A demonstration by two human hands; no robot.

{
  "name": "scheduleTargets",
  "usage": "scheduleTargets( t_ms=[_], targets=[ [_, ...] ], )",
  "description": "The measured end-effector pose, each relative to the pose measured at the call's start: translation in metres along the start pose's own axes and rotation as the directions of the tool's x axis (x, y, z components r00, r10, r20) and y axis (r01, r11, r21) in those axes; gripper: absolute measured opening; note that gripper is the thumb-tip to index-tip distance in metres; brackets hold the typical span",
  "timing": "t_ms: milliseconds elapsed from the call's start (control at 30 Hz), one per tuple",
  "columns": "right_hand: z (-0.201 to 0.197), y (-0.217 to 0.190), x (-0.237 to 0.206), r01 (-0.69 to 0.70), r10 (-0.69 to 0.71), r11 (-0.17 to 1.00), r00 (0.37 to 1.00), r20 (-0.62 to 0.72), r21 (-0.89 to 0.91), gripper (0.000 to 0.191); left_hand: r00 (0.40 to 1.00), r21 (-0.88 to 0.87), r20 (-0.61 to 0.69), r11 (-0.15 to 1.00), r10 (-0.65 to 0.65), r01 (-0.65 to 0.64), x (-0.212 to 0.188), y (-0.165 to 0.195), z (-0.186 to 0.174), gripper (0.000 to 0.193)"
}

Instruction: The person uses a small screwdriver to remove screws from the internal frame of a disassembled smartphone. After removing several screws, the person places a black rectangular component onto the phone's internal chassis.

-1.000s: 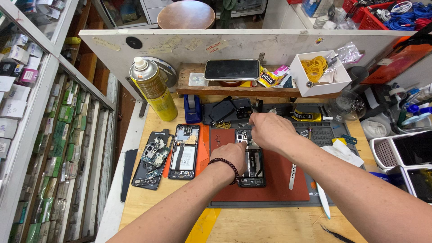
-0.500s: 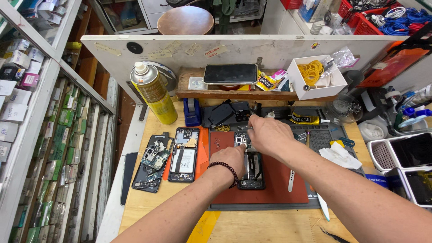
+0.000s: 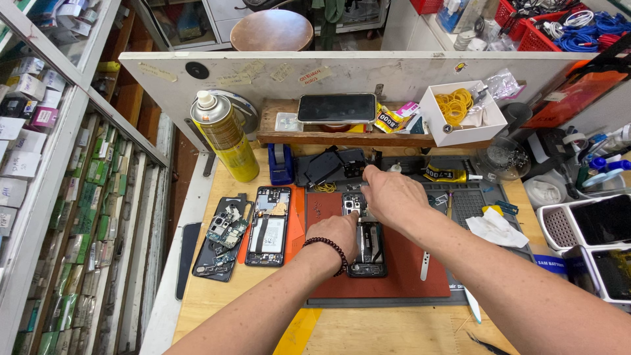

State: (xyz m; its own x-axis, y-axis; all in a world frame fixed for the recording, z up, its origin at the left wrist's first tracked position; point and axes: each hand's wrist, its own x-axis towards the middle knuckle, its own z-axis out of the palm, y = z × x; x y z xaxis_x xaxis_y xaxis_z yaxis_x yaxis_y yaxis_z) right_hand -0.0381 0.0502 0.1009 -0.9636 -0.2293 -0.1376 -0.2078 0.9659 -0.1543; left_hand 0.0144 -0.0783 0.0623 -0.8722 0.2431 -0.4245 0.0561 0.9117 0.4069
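Cluttered repair bench, opened phone on a red mat.
Left hand grips its left edge; right hand, fingers pinched narrow, works its far end, long axis running away.

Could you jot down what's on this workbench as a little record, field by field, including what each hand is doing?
Setting: wooden workbench with a red work mat
Left hand: rests on the opened phone lying on the mat
Right hand: over the phone's top end, fingers pinched; whether it holds anything cannot be told
Left of the mat: two more opened phones, side by side
Back left: yellow spray can, upright
Shelf: dark phone lying flat
Back right: white box of yellow rubber bands
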Motion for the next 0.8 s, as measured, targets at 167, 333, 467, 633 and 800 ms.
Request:
scheduleTargets(
  t_ms=[167,333,467,633,800],
  targets=[
    [0.001,0.001,0.0,0.029,-0.029,0.999,1.0,-0.009,0.021,0.031,1.0,0.003,-0.028,1.0,0.008,-0.008,-0.001,0.0,0.0,0.061],
    [0.005,-0.002,0.0,0.022,-0.022,0.999,1.0,-0.005,0.027,0.032,0.998,-0.01,-0.056,1.0,0.012,-0.013,-0.001,-0.002,0.001,0.06],
    [0.005,-0.002,-0.006,0.044,-0.043,0.999,0.998,-0.036,0.024,0.031,0.998,-0.022,-0.055,1.0,0.008,-0.01,0.0,-0.003,0.002,0.051],
    [0.01,0.01,-0.02,0.023,-0.013,0.996,0.993,-0.121,0.085,0.026,0.998,-0.023,-0.058,1.0,0.011,-0.013,0.002,-0.002,0.004,0.051],
    [0.009,0.058,-0.031,-0.13,0.25,0.872,0.947,-0.2,0.472,0.026,0.996,-0.021,-0.084,1.0,0.015,-0.017,0.001,-0.003,0.01,0.058]
  ],
)
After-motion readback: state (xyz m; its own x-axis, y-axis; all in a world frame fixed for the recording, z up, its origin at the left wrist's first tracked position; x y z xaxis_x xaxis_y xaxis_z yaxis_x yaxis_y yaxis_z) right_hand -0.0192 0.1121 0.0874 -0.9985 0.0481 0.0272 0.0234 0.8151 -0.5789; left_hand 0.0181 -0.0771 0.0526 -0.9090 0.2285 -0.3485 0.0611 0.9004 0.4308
